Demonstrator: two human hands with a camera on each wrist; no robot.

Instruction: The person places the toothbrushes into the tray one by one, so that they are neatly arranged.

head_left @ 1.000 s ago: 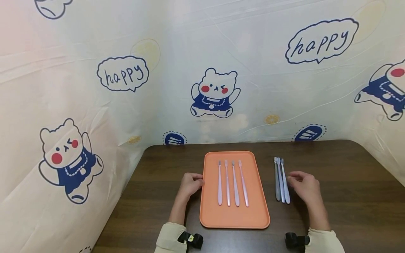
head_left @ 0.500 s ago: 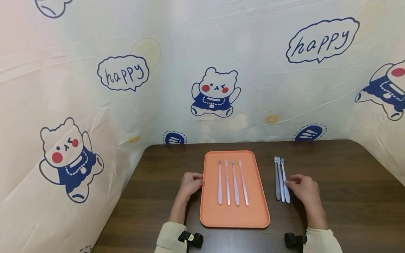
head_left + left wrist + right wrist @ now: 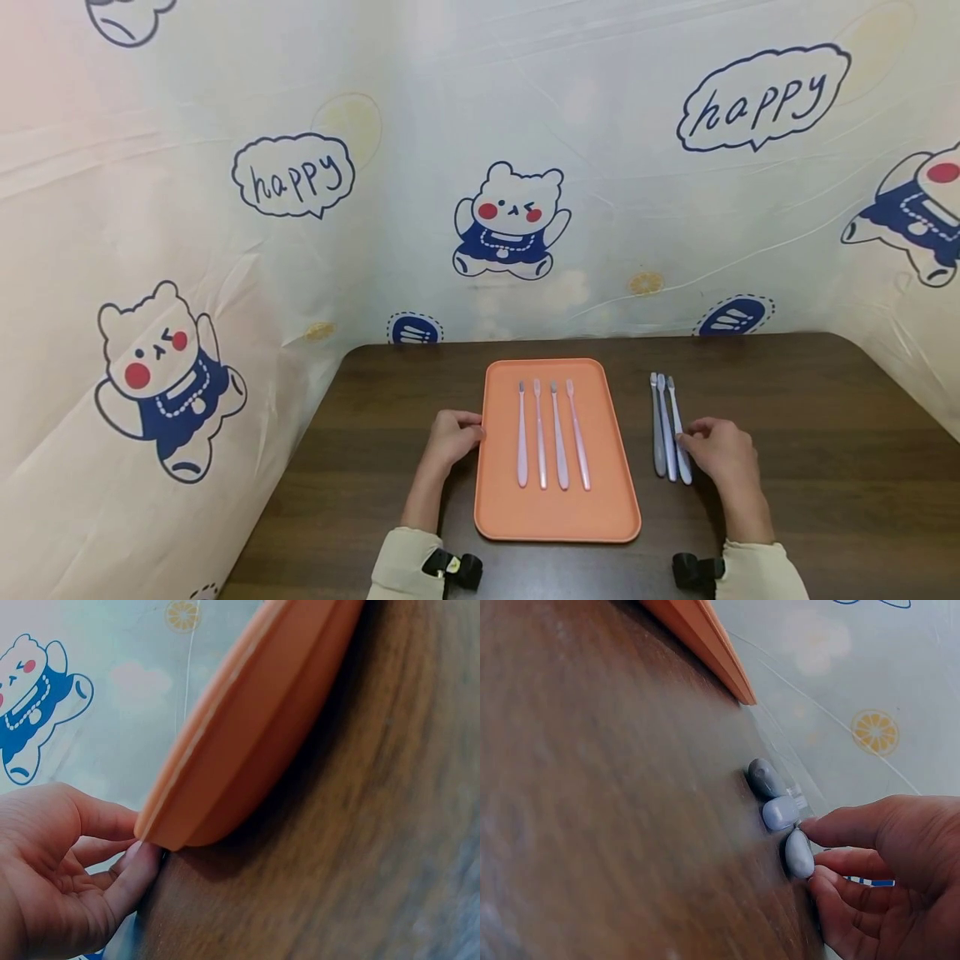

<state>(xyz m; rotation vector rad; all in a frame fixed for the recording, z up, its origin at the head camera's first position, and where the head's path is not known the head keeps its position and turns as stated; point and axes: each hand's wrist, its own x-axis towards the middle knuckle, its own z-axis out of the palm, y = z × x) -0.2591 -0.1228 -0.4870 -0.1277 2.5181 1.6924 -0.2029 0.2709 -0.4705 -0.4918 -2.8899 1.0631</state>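
My left hand [image 3: 452, 437] holds the left rim of an orange tray [image 3: 555, 518]; in the left wrist view the tray's edge [image 3: 217, 765] sits between thumb and fingers. Several pale lilac toothbrushes [image 3: 560, 454] lie side by side on the tray, heads away from me. Right of the tray, three blue-grey toothbrushes lie on the table. My right hand [image 3: 722, 450] pinches the rightmost toothbrush [image 3: 676, 408] partway along its handle. In the right wrist view its rounded handle end [image 3: 800, 855] is between thumb and fingers, beside the middle toothbrush [image 3: 780, 814] and the darker left one [image 3: 763, 778].
The brown wooden table [image 3: 360, 483] runs up to a pale sheet [image 3: 405, 233] printed with bears and the word "happy". Black wrist cameras sit on both forearms, the left one [image 3: 453, 568] close to the tray's near left corner.
My right hand has moved slightly left and nearer to me, taking hold of the rightmost toothbrush, whose handle has shifted a little right, apart from the middle one. The left hand stays at the tray.
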